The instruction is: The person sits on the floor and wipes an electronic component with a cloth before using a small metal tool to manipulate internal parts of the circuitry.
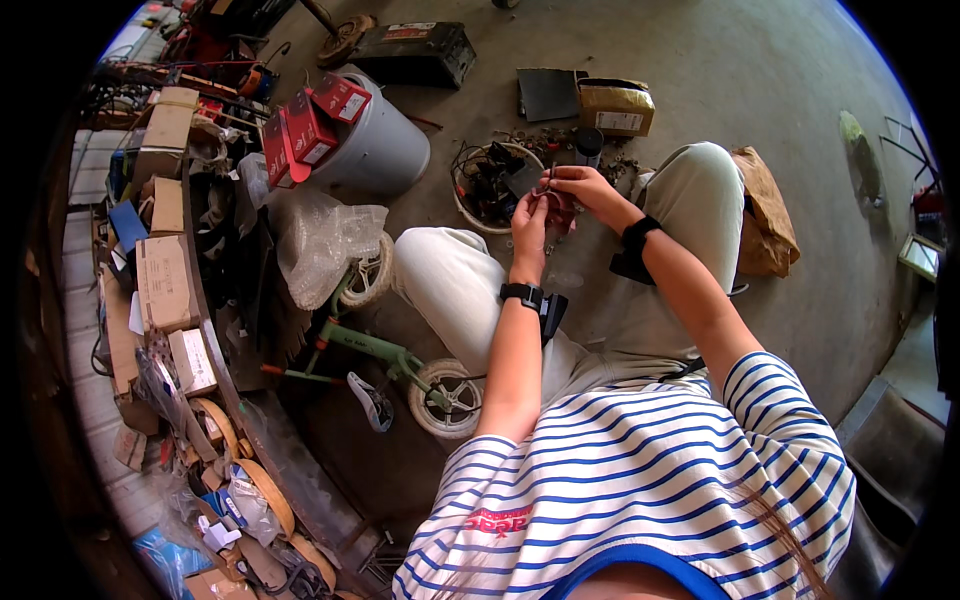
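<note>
My left hand (pixel 529 232) and my right hand (pixel 588 188) meet in front of my knees, fingers closed. A crumpled dark-red cloth (pixel 563 216) hangs at the left hand's fingers. Between the right thumb and fingertips is a small dark piece, too small to name. Just beyond the hands sits a round, pale-rimmed basket (pixel 466 210) of black parts and cables. A dark cylindrical can (pixel 588 146) stands beside it, with small metal bits scattered on the floor around.
An open cardboard box (pixel 618 106) and a dark flat panel (pixel 547 94) lie farther off. At left are a grey bin (pixel 390 150) with red boxes (pixel 300 130), bubble wrap (pixel 325 245), a green child's bike (pixel 365 343) and a cluttered shelf. A brown paper bag (pixel 765 215) rests by my right knee.
</note>
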Demonstrator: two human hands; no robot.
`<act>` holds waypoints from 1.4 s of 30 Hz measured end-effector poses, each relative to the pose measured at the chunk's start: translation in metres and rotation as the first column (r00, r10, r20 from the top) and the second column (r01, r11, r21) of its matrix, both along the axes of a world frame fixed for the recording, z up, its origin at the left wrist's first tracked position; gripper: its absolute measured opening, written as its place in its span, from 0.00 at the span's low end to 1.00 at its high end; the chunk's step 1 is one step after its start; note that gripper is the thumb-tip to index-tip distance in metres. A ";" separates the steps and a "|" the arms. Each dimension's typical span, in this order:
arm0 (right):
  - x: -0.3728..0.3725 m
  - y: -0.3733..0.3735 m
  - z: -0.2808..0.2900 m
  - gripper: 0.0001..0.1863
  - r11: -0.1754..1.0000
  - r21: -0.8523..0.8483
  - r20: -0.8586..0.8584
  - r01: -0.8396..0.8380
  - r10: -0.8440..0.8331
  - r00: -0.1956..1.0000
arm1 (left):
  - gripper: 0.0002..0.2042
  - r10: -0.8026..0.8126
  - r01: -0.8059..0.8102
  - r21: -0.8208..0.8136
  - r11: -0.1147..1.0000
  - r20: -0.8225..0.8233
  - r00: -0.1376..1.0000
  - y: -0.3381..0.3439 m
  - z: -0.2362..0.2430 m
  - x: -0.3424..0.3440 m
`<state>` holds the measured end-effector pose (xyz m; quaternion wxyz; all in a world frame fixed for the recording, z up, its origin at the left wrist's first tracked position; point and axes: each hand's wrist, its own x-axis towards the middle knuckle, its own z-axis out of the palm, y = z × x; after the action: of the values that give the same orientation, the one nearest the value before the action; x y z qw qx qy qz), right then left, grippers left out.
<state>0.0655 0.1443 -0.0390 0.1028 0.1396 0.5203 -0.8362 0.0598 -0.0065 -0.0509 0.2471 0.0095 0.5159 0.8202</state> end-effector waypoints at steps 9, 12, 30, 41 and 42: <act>-0.002 -0.001 -0.009 0.16 0.995 0.065 -0.054 -0.081 0.084 0.995 | 0.12 0.039 -0.037 -0.055 0.998 0.027 0.999 0.000 -0.004 0.000; -0.003 -0.004 -0.007 0.16 0.993 0.074 -0.064 -0.097 0.102 0.993 | 0.11 0.084 -0.085 -0.073 0.994 -0.016 0.996 -0.001 -0.006 0.000; -0.001 0.006 -0.005 0.16 0.996 -0.033 -0.012 0.088 -0.088 0.996 | 0.10 0.056 -0.054 -0.127 0.990 0.013 0.998 0.001 -0.002 0.001; 0.000 0.001 -0.004 0.16 0.998 0.060 -0.022 0.026 -0.024 0.999 | 0.09 0.054 -0.049 -0.098 0.994 0.046 0.998 0.002 0.007 0.004; 0.000 -0.001 -0.002 0.16 0.998 0.059 -0.023 0.023 -0.022 0.999 | 0.09 0.056 -0.051 -0.099 0.994 0.044 0.997 0.001 0.005 0.003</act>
<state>0.0656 0.1432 -0.0413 0.0834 0.1393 0.5442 -0.8231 0.0627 -0.0057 -0.0459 0.2372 -0.0359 0.5497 0.8002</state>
